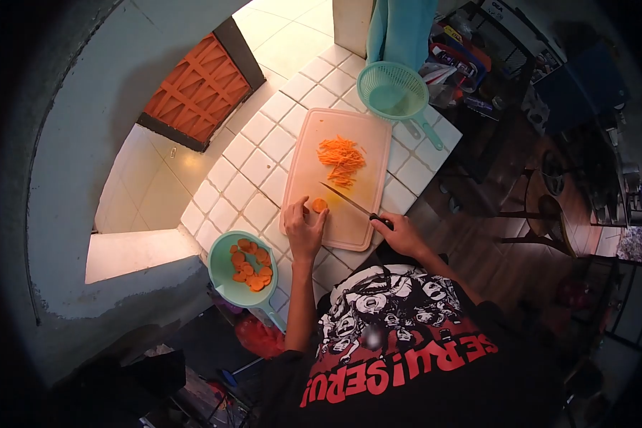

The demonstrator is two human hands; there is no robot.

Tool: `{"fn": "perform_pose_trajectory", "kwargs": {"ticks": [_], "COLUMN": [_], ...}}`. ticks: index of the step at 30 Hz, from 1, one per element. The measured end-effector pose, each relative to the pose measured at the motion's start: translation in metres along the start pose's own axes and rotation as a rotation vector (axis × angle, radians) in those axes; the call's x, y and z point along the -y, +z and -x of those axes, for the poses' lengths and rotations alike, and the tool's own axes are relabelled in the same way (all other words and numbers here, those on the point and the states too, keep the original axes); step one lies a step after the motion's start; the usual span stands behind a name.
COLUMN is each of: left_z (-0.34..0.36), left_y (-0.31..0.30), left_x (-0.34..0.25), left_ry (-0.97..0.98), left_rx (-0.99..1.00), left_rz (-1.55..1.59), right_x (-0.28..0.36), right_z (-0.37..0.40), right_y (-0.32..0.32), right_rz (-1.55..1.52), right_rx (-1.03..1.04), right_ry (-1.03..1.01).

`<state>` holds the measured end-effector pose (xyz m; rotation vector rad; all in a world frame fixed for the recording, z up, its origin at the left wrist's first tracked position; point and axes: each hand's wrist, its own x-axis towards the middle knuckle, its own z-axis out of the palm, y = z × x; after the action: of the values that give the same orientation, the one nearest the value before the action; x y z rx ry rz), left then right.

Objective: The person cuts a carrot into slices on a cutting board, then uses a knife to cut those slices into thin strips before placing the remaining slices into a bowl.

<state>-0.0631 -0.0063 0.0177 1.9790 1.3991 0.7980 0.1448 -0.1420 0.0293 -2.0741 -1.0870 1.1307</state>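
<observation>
A round carrot slice (320,205) lies on the pale pink cutting board (321,132), between the thumb and fingers of my left hand (304,230), which grips it near the board's lower left edge. My right hand (402,235) is closed round the black handle of a kitchen knife (351,198). The blade points up and left across the board, its tip just right of the slice and apart from it. Beyond the tip sits a heap of thin carrot strips (341,158).
A green strainer (225,289) with several carrot slices (250,265) stands at the counter's left corner, its handle towards me. Another green strainer (392,89) is at the far right of the white tiled counter (253,150). A wooden chair (542,221) stands on the right.
</observation>
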Motion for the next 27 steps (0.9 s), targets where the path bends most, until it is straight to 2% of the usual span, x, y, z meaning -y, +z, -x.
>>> {"fn": "perform_pose_trajectory", "kwargs": {"ticks": [6, 13, 15, 27], "left_z": [0.003, 0.01, 0.011, 0.014], "left_y": [0.011, 0.01, 0.009, 0.021], "left_x": [0.013, -0.008, -0.001, 0.002], "left_ry": [0.064, -0.004, 0.179, 0.018], "left_rx": [0.012, -0.073, -0.038, -0.081], "left_rz": [-0.015, 0.02, -0.049, -0.007], "right_x": [-0.003, 0.0, 0.0, 0.008], "right_z": [0.001, 0.001, 0.0, 0.006], "right_y": [0.004, 0.004, 0.004, 0.006], "right_rz": [0.013, 0.038, 0.034, 0.094], "right_rx": [0.058, 0.093, 0.087, 0.129], "right_ry": [0.025, 0.037, 0.02, 0.032]}}
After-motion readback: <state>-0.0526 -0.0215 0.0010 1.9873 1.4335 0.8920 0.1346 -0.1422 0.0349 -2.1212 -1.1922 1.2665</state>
